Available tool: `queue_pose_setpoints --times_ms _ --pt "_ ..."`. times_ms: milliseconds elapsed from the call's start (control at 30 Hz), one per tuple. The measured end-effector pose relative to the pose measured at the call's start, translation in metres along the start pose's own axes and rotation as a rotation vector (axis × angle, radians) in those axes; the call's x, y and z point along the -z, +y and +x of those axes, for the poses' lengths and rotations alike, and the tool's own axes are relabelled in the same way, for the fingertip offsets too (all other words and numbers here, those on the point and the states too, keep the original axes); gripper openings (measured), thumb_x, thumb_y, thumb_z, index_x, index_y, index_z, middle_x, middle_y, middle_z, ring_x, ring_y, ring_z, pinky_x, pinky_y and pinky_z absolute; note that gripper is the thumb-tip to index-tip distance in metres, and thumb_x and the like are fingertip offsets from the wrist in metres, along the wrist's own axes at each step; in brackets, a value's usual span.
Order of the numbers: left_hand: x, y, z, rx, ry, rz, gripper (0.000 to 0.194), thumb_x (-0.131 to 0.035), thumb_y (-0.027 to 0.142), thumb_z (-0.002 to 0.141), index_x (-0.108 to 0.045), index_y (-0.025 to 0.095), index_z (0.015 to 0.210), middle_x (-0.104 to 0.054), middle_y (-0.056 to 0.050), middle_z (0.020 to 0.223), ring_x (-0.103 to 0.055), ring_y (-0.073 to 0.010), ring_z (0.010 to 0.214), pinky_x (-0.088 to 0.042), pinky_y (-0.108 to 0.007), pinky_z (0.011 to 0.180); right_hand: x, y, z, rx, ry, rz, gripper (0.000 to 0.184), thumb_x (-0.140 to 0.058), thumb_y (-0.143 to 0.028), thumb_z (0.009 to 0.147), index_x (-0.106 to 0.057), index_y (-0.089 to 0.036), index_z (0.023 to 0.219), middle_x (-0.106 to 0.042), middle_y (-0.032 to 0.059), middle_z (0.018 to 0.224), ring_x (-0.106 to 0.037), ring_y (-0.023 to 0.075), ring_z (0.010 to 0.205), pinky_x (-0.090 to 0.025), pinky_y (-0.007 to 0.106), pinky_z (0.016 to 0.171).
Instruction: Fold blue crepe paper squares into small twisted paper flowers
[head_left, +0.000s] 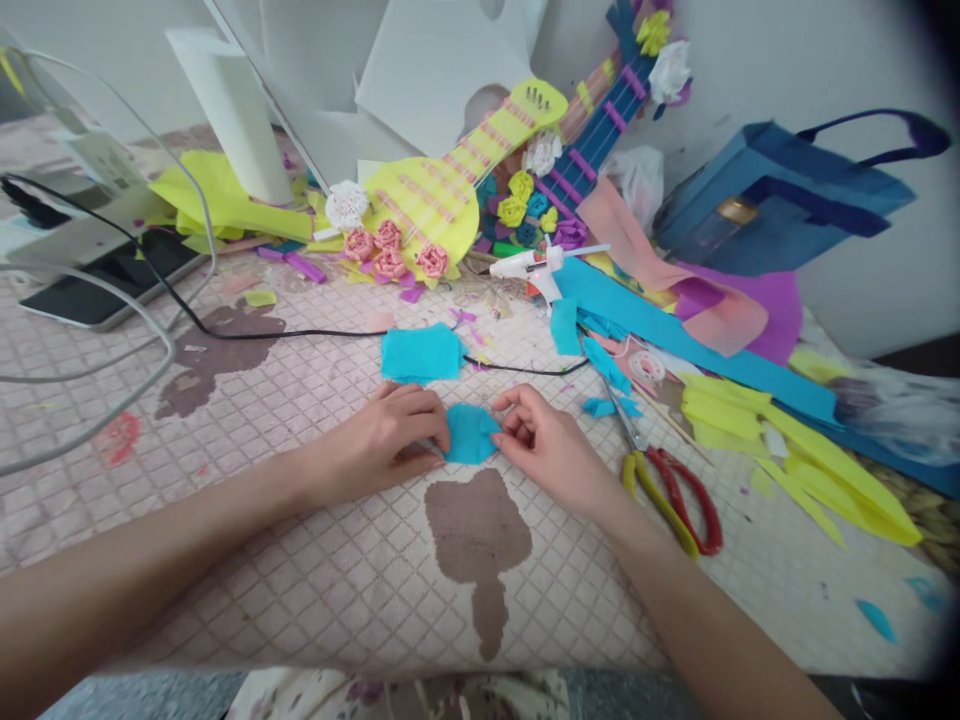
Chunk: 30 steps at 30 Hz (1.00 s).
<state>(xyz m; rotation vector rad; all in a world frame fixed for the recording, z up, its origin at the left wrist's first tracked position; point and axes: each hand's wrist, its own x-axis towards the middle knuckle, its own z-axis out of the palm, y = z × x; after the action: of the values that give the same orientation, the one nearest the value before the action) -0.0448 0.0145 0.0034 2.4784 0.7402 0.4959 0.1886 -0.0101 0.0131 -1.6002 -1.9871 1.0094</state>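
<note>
A small piece of blue crepe paper lies on the tablecloth between my two hands. My left hand is closed on its left edge, the fingertips partly covering it. With thumb and index finger my right hand pinches its right corner. Just beyond, a stack of blue crepe paper rectangles rests over a black cable. To the right of my right hand lie scissors with one yellow and one red handle, blades pointing away. Blue paper scraps are beside the blades.
A white glue gun stands behind, near a long blue paper strip. Yellow and blue paper guitars with flowers lean at the back. A phone, cables and a blue bag flank them. Yellow paper lies at right.
</note>
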Motion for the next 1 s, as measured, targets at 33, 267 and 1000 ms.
queue_pose_setpoints --times_ms 33,267,1000 --pt "0.0 0.0 0.0 0.0 0.004 0.0 0.006 -0.057 0.017 0.086 -0.062 0.018 0.089 -0.06 -0.004 0.096 -0.054 -0.0186 0.095 -0.035 -0.033 0.086 0.0 -0.001 0.0 0.0 0.001 -0.007 0.021 -0.055 -0.021 0.08 -0.047 -0.022 0.099 -0.055 -0.0045 0.07 -0.052 0.0113 0.06 -0.039 0.026 0.058" --pt "-0.001 0.0 -0.002 0.004 0.022 0.005 0.006 -0.057 0.017 0.086 -0.062 0.019 0.088 -0.06 -0.004 0.097 -0.054 -0.0189 0.095 -0.035 -0.034 0.087 -0.005 -0.008 -0.002 0.003 0.027 -0.08 0.034 -0.063 -0.02 0.074 -0.049 -0.023 0.105 -0.057 -0.0033 0.076 -0.051 0.0118 0.062 -0.038 0.026 0.058" --pt "-0.003 0.008 0.004 -0.24 0.158 0.496 0.015 -0.041 0.011 0.095 -0.054 0.018 0.094 -0.064 -0.005 0.1 -0.054 -0.0173 0.091 -0.034 -0.039 0.089 0.011 0.002 0.01 -0.244 -0.232 0.845 0.038 -0.066 -0.023 0.073 -0.05 -0.022 0.108 -0.045 -0.0081 0.068 -0.032 0.0024 0.043 -0.02 0.019 0.038"
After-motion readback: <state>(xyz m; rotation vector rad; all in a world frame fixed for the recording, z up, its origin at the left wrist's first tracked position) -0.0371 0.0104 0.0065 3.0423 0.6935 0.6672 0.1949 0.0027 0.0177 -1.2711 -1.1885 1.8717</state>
